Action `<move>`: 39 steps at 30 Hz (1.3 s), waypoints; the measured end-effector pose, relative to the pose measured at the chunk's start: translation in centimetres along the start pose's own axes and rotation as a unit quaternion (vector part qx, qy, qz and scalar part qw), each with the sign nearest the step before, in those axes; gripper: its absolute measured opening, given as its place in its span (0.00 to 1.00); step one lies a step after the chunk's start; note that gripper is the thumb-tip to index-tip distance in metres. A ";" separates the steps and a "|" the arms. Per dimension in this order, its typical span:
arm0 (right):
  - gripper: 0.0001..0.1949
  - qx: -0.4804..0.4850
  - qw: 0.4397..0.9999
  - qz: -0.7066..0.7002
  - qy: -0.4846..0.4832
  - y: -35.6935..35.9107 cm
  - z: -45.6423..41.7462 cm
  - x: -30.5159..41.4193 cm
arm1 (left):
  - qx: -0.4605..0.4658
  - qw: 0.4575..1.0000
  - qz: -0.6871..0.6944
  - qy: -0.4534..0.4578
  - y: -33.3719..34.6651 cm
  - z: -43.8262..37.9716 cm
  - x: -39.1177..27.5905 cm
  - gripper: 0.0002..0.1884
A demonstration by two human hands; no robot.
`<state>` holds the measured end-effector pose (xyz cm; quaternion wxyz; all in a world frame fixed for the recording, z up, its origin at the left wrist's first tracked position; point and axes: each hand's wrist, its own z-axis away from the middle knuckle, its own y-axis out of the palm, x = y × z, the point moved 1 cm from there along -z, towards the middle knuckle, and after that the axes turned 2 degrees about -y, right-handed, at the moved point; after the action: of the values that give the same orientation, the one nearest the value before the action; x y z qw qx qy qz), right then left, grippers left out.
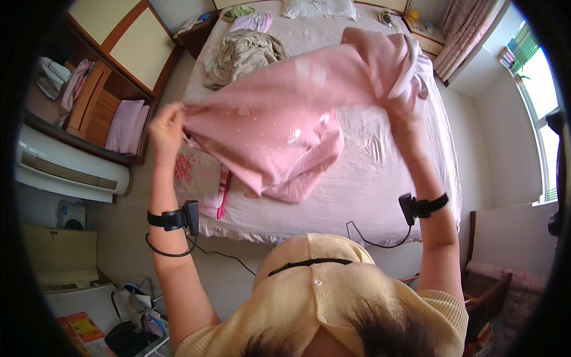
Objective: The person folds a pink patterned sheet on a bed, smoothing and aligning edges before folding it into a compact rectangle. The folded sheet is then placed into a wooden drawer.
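A pink patterned cloth (pixel 276 120), apparently bedding, hangs stretched between my two hands above the bed (pixel 379 187). At the left, my left hand (pixel 167 129) pinches one of its edges between the fingertips. My right hand (pixel 403 118) grips the other side, where the cloth bunches and folds over; its fingers are partly hidden by the fabric. Blur across the upper part shows the cloth in motion. Its lower folds droop over the pale pink sheet, and whether they touch it I cannot tell.
A crumpled beige blanket (pixel 245 51) lies at the bed's far left, with a white pillow (pixel 319 8) at the head. Folded floral bedding (pixel 196 178) rests near the left hand. An open wardrobe (pixel 96 107) and a white air conditioner (pixel 67 163) stand left; a window (pixel 535 107) is right.
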<state>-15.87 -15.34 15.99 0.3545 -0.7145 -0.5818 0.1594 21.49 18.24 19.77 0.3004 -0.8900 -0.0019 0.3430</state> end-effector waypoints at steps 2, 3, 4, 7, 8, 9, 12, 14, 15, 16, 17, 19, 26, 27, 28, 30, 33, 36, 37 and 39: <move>0.06 0.208 0.971 -0.109 0.041 3.2 6.4 0.2 | 0.131 0.991 0.004 0.000 2.3 4.7 3.4 0.08; 0.08 0.222 0.970 -0.086 0.040 3.0 7.5 0.8 | 0.184 0.976 -0.046 -0.104 3.3 7.1 4.1 0.08; 0.07 0.169 0.978 -0.109 0.051 2.5 7.3 1.5 | 0.143 0.989 -0.018 -0.041 3.7 8.9 5.3 0.08; 0.05 0.152 0.977 -0.128 0.080 1.4 7.1 2.1 | 0.156 0.977 0.033 -0.139 3.9 10.7 7.3 0.08; 0.05 0.176 0.971 -0.143 0.078 2.0 8.0 2.1 | 0.163 0.978 0.026 -0.127 3.9 11.0 7.8 0.09; 0.05 0.198 0.965 -0.158 0.069 2.4 8.5 2.0 | 0.183 0.973 0.006 -0.140 4.0 10.9 7.9 0.09; 0.05 0.234 0.948 -0.183 0.111 2.8 10.3 2.4 | 0.222 0.961 -0.046 -0.157 4.4 10.4 7.6 0.10; 0.05 0.227 0.946 -0.199 0.115 2.8 11.2 2.8 | 0.225 0.961 -0.033 -0.159 4.7 10.8 8.6 0.10; 0.05 0.231 0.946 -0.202 0.108 2.7 11.2 3.3 | 0.224 0.961 -0.028 -0.157 4.7 10.8 9.4 0.10; 0.05 0.234 0.945 -0.203 0.101 2.5 11.2 3.7 | 0.224 0.959 -0.043 -0.166 4.7 10.8 10.3 0.10; 0.04 0.240 0.947 -0.200 0.077 2.4 10.9 4.2 | 0.223 0.957 -0.057 -0.176 4.6 10.8 11.3 0.10; 0.04 0.254 0.949 -0.186 0.033 1.7 10.5 4.9 | 0.224 0.957 -0.079 -0.168 5.1 10.2 11.6 0.11; 0.09 0.278 0.946 -0.160 0.041 1.5 11.5 3.5 | 0.245 0.957 -0.076 -0.133 6.1 8.7 11.4 0.12; 0.08 0.278 0.946 -0.161 0.038 1.5 11.9 3.4 | 0.248 0.955 -0.075 -0.141 6.0 8.5 10.8 0.12; 0.08 0.277 0.947 -0.161 0.035 1.7 12.3 3.2 | 0.251 0.953 -0.074 -0.150 6.1 8.5 10.3 0.12; 0.08 0.290 0.943 -0.161 0.029 2.2 13.8 2.9 | 0.269 0.945 -0.143 -0.122 6.7 9.1 9.5 0.12; 0.06 0.289 0.944 -0.157 0.021 3.1 13.5 1.7 | 0.256 0.946 -0.172 -0.104 7.3 8.2 10.3 0.13; 0.06 0.264 0.948 -0.173 0.043 2.0 11.7 3.5 | 0.239 0.949 -0.187 -0.085 7.8 8.8 9.4 0.15; 0.06 0.265 0.948 -0.170 0.044 2.0 11.5 3.8 | 0.231 0.951 -0.192 -0.070 8.6 8.7 7.9 0.16; 0.06 0.268 0.948 -0.165 0.045 2.3 11.1 4.2 | 0.190 0.979 -0.075 0.020 12.0 9.4 2.0 0.19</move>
<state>-20.18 -7.95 7.45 0.5800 -0.4938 -0.6106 0.2165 14.85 13.87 6.66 0.4890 -0.8206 0.0028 0.2959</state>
